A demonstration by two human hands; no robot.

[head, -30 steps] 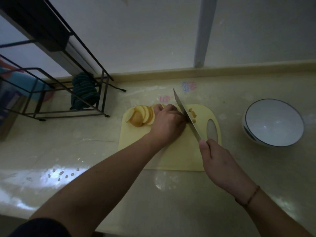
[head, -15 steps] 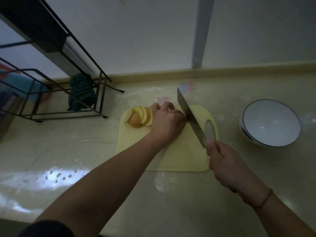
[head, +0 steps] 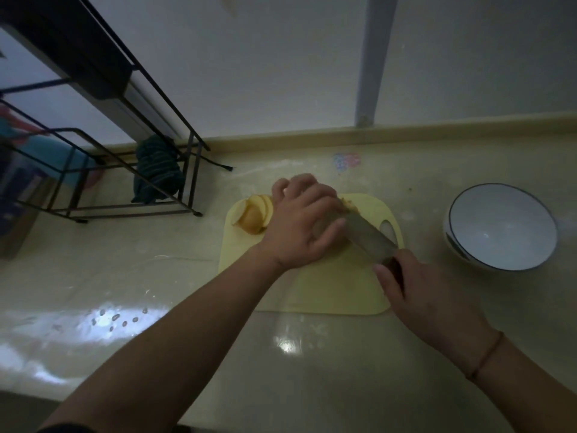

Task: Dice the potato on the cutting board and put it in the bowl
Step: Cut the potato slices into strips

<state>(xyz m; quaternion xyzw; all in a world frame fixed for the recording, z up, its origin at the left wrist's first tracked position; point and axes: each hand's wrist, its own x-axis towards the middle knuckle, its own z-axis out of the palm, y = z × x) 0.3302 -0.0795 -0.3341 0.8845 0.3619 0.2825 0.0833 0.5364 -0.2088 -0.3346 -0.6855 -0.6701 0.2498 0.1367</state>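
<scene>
A pale yellow cutting board (head: pixel 327 285) lies on the counter. At its far left corner sits a fanned stack of potato slices (head: pixel 253 214). My left hand (head: pixel 303 220) lies just right of them, fingers curled down over potato that it hides. A few small cut bits (head: pixel 350 204) show beside its knuckles. My right hand (head: pixel 418 292) grips the handle of a knife (head: pixel 367 237). The blade lies tilted, its broad side up, and touches my left thumb. A white bowl (head: pixel 502 228) with a dark rim stands to the right of the board, nothing visible inside.
A black wire rack (head: pixel 103 170) stands at the back left with a dark striped cloth (head: pixel 157 170) hanging at its foot. A low ledge (head: pixel 406 132) and a wall close off the counter behind. A vertical white pipe (head: pixel 373 57) runs up the wall.
The knife has swung from standing on edge beside my left knuckles to lying tilted, its broad side up. My right hand has shifted right and nearer. My left hand has stayed on the potato.
</scene>
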